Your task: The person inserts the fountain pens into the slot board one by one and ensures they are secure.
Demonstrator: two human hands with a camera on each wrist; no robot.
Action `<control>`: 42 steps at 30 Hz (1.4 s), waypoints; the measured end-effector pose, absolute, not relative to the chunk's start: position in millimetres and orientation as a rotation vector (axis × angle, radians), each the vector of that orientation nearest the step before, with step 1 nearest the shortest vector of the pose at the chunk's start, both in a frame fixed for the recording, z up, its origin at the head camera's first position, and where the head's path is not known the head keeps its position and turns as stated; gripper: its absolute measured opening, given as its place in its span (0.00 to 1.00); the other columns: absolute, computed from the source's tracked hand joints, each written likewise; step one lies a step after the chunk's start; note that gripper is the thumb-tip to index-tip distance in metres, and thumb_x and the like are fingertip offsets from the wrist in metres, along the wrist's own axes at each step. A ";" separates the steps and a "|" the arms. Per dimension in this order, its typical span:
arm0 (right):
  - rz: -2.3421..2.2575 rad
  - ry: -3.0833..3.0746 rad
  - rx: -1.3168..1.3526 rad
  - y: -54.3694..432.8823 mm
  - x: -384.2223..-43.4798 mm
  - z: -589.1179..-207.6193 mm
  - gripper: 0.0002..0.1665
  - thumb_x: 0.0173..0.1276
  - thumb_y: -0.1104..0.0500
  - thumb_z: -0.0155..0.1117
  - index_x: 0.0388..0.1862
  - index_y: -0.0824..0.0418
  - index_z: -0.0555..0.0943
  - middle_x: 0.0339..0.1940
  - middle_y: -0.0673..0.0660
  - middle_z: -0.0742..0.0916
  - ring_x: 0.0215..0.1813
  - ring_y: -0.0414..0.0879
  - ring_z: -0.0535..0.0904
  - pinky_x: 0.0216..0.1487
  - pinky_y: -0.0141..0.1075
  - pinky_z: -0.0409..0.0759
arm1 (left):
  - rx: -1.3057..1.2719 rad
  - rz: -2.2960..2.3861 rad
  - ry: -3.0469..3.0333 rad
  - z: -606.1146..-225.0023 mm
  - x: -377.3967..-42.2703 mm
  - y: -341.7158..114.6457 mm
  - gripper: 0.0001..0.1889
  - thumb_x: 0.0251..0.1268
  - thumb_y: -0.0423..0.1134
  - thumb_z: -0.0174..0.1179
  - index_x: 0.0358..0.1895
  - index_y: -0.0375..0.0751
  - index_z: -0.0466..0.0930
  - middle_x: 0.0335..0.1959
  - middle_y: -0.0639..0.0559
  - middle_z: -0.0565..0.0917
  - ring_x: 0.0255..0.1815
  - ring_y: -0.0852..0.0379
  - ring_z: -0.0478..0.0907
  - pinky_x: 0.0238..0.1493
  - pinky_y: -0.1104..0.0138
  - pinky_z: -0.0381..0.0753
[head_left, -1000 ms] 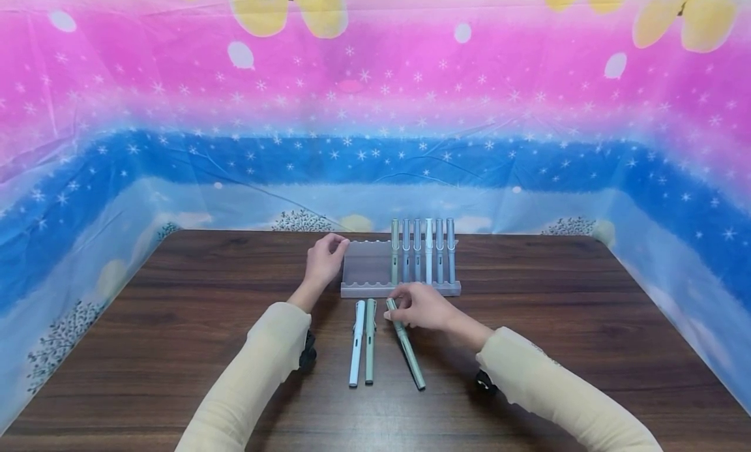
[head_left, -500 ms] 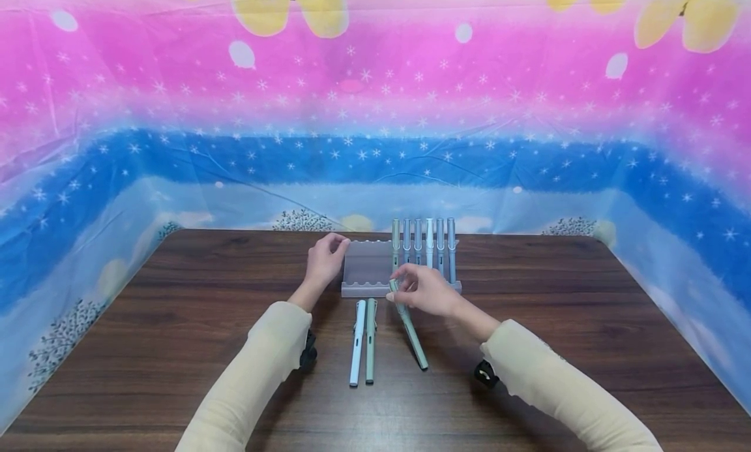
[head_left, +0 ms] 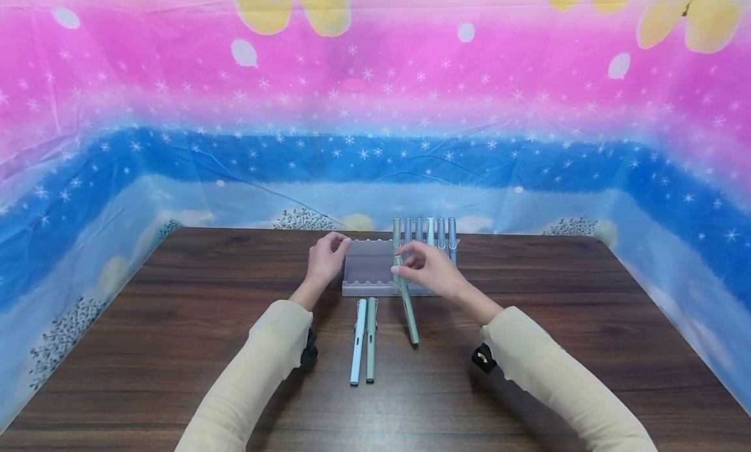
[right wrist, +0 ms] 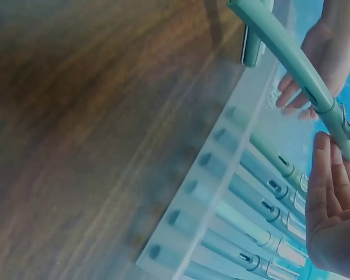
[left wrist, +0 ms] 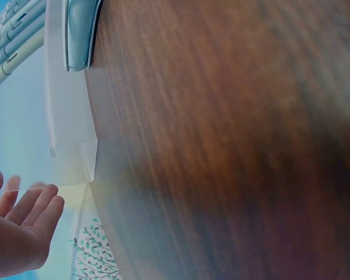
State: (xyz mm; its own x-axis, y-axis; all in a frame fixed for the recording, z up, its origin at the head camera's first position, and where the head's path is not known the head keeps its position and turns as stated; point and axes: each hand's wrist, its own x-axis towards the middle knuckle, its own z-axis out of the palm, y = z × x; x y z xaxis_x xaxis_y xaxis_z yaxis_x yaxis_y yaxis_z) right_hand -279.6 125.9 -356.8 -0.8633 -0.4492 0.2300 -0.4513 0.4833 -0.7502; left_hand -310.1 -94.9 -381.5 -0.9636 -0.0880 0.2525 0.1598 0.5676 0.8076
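A clear pen rack (head_left: 368, 261) stands on the table, with several pens upright in its right part. My left hand (head_left: 326, 259) pinches the rack's left edge between thumb and fingers, as the left wrist view (left wrist: 23, 233) also shows from the side. My right hand (head_left: 433, 269) holds a green pen (head_left: 409, 315) by its clip end, raised in front of the rack with its other end slanting down toward me. In the right wrist view this green pen (right wrist: 291, 61) crosses above the rack. Two more pens, one white (head_left: 357, 344) and one green (head_left: 371, 341), lie side by side before the rack.
A dark wooden table (head_left: 205, 321) carries everything. Behind it and at the sides hangs a printed cloth (head_left: 375, 113) in pink and blue. The racked pens (right wrist: 262, 204) lean in a row, partly behind my right hand in the head view.
My right hand has lifted the green pen off the table and carried it away from me, up toward the rack. The left hand stays on the rack's edge.
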 end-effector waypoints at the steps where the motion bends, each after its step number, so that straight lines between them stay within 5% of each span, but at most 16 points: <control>1: 1.368 -2.702 0.806 125.6 -280.9 -356.2 0.19 0.57 0.51 0.63 0.46 0.56 0.74 0.29 0.48 0.82 0.31 0.42 0.78 0.30 0.37 0.75 | -0.058 -1.348 -2.539 -381.6 -310.2 -94.8 0.14 0.65 0.42 0.49 0.42 0.35 0.76 0.43 0.41 0.79 0.46 0.46 0.73 0.47 0.56 0.69; 13: 1.375 -2.640 0.793 120.0 -290.9 -347.3 0.17 0.59 0.52 0.61 0.47 0.54 0.74 0.33 0.50 0.83 0.30 0.53 0.78 0.26 0.38 0.75 | -0.076 -1.326 -2.534 -382.1 -310.2 -95.3 0.14 0.65 0.42 0.49 0.42 0.35 0.76 0.41 0.40 0.79 0.44 0.46 0.74 0.45 0.56 0.69; 32: 1.383 -2.539 0.736 118.4 -304.2 -333.3 0.18 0.63 0.53 0.57 0.52 0.54 0.72 0.40 0.54 0.81 0.31 0.55 0.78 0.24 0.39 0.75 | -0.078 -1.324 -2.534 -382.7 -310.9 -95.5 0.13 0.65 0.42 0.49 0.41 0.35 0.76 0.41 0.41 0.79 0.45 0.46 0.73 0.46 0.56 0.69; 42: 1.335 -2.356 0.769 112.4 -307.6 -331.3 0.17 0.62 0.55 0.58 0.50 0.55 0.73 0.36 0.54 0.83 0.22 0.53 0.76 0.19 0.37 0.73 | -0.081 -1.316 -2.536 -382.2 -310.1 -95.2 0.13 0.65 0.42 0.48 0.41 0.35 0.76 0.41 0.41 0.79 0.45 0.46 0.74 0.46 0.56 0.69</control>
State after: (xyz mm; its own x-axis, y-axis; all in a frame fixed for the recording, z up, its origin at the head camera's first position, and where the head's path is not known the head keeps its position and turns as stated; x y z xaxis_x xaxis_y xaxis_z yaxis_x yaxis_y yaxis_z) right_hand -307.6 112.4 -331.3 -0.8021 -0.2930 0.5204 -0.5970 0.4169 -0.6854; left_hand -310.1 -95.2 -382.2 -0.9585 -0.0793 0.2738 0.1783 0.5827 0.7929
